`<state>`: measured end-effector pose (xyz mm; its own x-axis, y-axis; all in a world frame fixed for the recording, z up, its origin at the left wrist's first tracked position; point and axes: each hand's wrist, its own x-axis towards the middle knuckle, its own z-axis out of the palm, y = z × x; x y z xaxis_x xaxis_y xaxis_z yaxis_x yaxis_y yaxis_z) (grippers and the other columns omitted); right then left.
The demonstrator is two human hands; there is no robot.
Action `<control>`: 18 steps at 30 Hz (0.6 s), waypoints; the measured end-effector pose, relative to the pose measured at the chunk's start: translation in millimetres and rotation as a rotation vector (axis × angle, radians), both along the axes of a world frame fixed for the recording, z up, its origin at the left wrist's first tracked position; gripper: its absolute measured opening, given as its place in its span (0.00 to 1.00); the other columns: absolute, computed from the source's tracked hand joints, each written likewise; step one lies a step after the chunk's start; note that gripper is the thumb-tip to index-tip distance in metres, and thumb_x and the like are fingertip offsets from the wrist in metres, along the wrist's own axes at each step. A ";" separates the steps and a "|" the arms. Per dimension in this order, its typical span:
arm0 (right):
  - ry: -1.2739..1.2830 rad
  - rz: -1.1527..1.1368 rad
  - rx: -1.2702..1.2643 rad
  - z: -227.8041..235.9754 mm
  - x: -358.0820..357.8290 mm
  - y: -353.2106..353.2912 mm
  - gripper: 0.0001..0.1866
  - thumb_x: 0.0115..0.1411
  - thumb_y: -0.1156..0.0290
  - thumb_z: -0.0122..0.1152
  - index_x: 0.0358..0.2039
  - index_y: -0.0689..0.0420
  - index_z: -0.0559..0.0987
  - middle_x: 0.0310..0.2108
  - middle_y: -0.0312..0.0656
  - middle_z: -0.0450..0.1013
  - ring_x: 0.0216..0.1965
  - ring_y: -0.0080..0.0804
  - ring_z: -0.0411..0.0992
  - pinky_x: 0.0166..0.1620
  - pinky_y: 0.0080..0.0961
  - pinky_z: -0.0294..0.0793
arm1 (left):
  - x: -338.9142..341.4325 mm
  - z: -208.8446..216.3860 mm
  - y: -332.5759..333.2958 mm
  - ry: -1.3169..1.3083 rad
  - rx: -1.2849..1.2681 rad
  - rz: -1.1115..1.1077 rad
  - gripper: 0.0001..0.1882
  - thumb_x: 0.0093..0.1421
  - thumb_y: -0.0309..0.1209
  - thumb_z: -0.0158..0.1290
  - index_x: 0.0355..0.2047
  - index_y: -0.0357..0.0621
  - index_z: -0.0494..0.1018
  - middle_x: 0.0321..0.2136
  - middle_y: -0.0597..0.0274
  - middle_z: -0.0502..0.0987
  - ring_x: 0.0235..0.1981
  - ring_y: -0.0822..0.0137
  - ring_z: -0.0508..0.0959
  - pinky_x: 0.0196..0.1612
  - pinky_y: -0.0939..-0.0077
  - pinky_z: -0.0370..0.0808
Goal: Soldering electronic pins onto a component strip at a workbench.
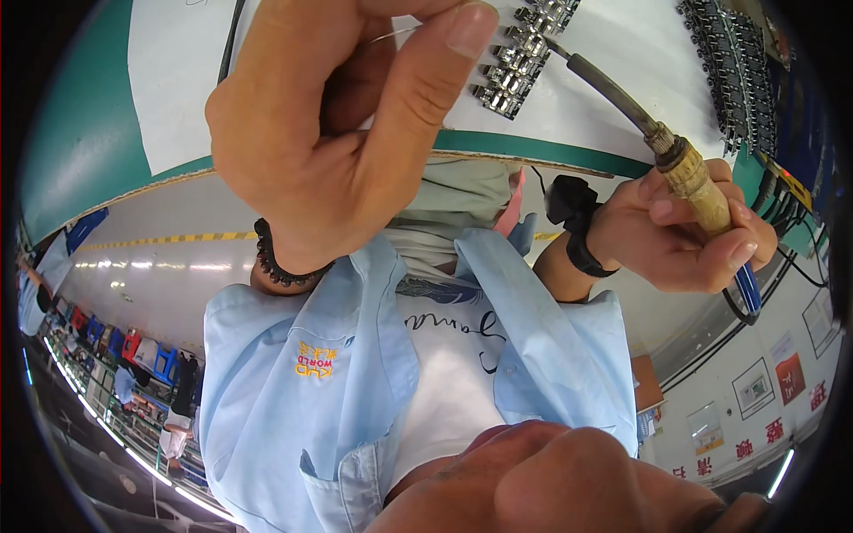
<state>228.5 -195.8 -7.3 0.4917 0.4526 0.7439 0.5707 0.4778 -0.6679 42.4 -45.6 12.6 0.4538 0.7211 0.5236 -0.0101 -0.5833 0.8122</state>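
Observation:
My left hand [333, 147] is closed, thumb and forefinger pinching a thin, silvery solder wire [396, 34] just left of a strip of small circuit boards [514, 75]. Shiny metal connectors line that strip, which lies slanted on white paper [604, 111]. My right hand [680, 235] wraps round the worn, yellowish handle of a soldering iron [689, 173]. The iron's dark tip points up and left to the strip's right edge; whether it touches cannot be made out. The strip's upper end runs out of the picture.
Several dark board strips [733, 75] are stacked at the right of the green-topped bench [80, 147]. Black cables [791, 226] hang by the bench's right end. A dark cord [233, 35] lies on the paper behind my left hand. Other people [173, 435] are at the far left.

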 end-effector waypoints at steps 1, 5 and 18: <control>0.020 -0.001 0.012 0.0 -1.4 0.7 0.14 0.69 0.67 0.51 0.40 0.66 0.64 0.35 0.44 0.65 0.09 0.26 0.66 0.16 0.24 0.70 | -2.3 2.9 1.2 0.071 0.014 -0.035 0.08 0.59 0.19 0.61 0.36 0.36 0.73 0.23 0.70 0.74 0.20 0.85 0.61 0.24 0.90 0.55; 0.019 -0.036 0.015 -2.1 -3.6 3.9 0.13 0.69 0.67 0.51 0.40 0.65 0.65 0.35 0.44 0.65 0.10 0.26 0.66 0.16 0.22 0.69 | -11.5 22.3 6.2 0.360 0.078 -0.173 0.11 0.53 0.17 0.62 0.35 0.35 0.72 0.21 0.71 0.69 0.20 0.83 0.59 0.24 0.87 0.53; 0.148 -0.009 0.052 0.6 -3.8 11.1 0.13 0.68 0.65 0.50 0.39 0.64 0.67 0.25 0.44 0.66 0.09 0.25 0.64 0.15 0.19 0.66 | -6.7 42.2 5.2 0.513 -0.109 -0.197 0.07 0.55 0.20 0.53 0.35 0.35 0.72 0.22 0.70 0.67 0.23 0.80 0.59 0.27 0.85 0.54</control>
